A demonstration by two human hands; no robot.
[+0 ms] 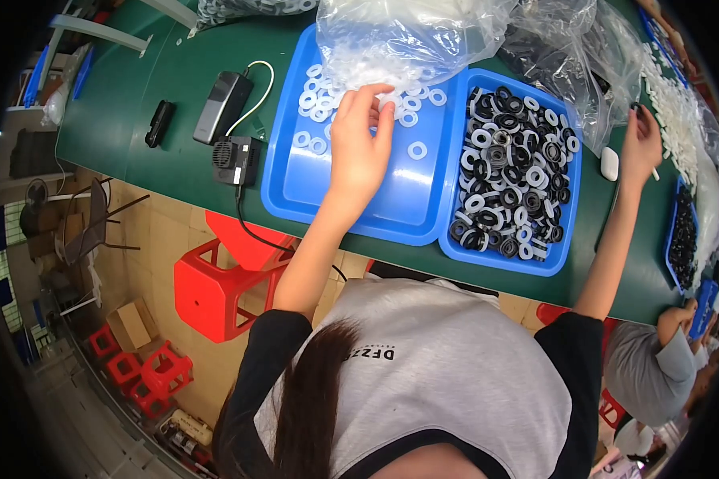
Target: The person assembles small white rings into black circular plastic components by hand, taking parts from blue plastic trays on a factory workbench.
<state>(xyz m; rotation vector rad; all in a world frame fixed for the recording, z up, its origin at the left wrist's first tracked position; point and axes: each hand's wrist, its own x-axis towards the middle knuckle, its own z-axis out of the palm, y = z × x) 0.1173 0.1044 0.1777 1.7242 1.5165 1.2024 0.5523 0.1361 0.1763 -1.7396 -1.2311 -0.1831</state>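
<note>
left hand over tray, right pinching dark ring

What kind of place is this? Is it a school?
More likely a factory workshop, I'd guess: a long green worktable, blue trays with piles of small black and white rings, and plastic red stools for sitting.

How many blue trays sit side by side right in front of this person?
2. The left tray, beneath the left hand, holds white rings; the right tray, beside it, is heaped with black and white rings. Others may be hidden behind the plastic bags.
</note>
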